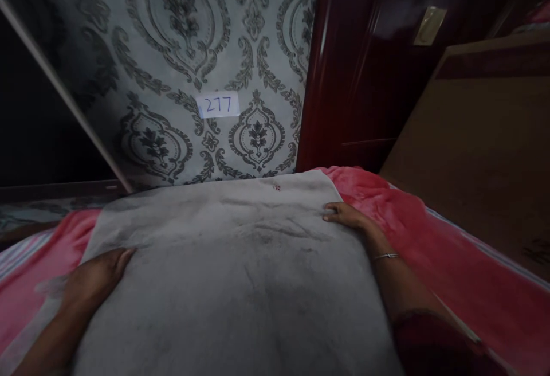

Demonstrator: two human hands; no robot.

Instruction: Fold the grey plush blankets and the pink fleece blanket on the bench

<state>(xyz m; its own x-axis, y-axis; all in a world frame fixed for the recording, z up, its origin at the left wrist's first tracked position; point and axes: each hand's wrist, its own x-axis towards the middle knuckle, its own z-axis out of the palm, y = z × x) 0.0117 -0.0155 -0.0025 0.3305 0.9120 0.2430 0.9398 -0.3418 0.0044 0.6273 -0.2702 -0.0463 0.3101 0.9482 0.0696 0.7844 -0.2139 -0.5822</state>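
Observation:
A large grey cloth [240,278] with dark smudges lies spread out in front of me, with a small red mark near its far edge. At its left side, my left hand [97,278] is closed on the cloth, its thumb on top and the other fingers mostly hidden. A pale fold of fabric shows beyond that hand. Near the far right edge, my right hand [347,215] has its fingertips pinched on the cloth, and a thin bracelet [387,255] circles that wrist.
A pink-red plush blanket [464,278] lies under the cloth and shows on both sides, over striped bedding. Behind stands a patterned wall [176,26] bearing a paper label [218,104] marked 277. A dark red door [356,66] and a large cardboard box [485,135] are at right.

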